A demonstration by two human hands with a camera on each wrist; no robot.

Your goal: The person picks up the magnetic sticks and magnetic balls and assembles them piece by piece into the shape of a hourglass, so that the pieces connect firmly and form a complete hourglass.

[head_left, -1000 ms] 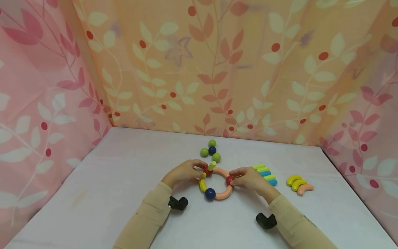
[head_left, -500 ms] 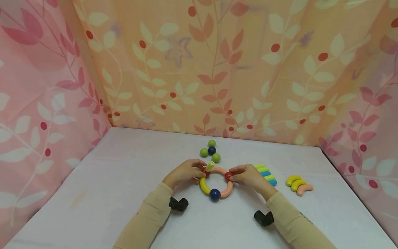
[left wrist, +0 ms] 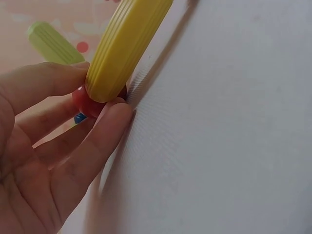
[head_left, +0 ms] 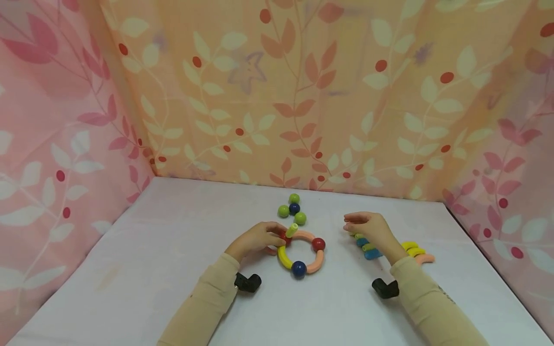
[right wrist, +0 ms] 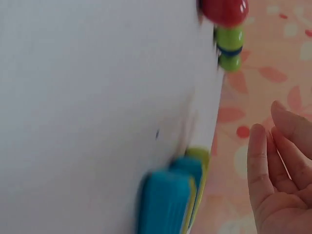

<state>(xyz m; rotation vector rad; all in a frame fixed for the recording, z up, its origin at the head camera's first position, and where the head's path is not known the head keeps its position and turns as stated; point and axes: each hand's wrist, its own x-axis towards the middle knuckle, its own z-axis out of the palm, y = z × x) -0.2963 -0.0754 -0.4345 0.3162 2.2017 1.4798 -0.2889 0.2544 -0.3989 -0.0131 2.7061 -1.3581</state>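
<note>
On the table lies a ring of balls and curved rods. My left hand [head_left: 257, 240] pinches the red ball [left wrist: 87, 105] on the ring's left side, partly covered by the fingers. From that ball a light green straight rod [head_left: 292, 230] sticks up. A yellow curved rod [head_left: 284, 258] joins it to a dark blue ball [head_left: 298, 269]. Pink curved rods [head_left: 318, 262] and a second red ball [head_left: 318, 244] form the right side. Holding nothing, my right hand [head_left: 373, 231] hovers over a row of green and blue straight rods [head_left: 373, 254], its fingers loosely bent.
Behind the ring sit several green balls [head_left: 300, 218] around a dark blue ball [head_left: 294, 208]. Yellow curved rods [head_left: 416, 251] and a pink curved rod [head_left: 426, 258] lie at the right, partly behind the right wrist. A patterned curtain [head_left: 216, 120] borders the table [head_left: 173, 250].
My right hand has left the right red ball and moved right, over the straight rods. The ring turned slightly, its blue ball shifting right, while my left hand kept its grip.
</note>
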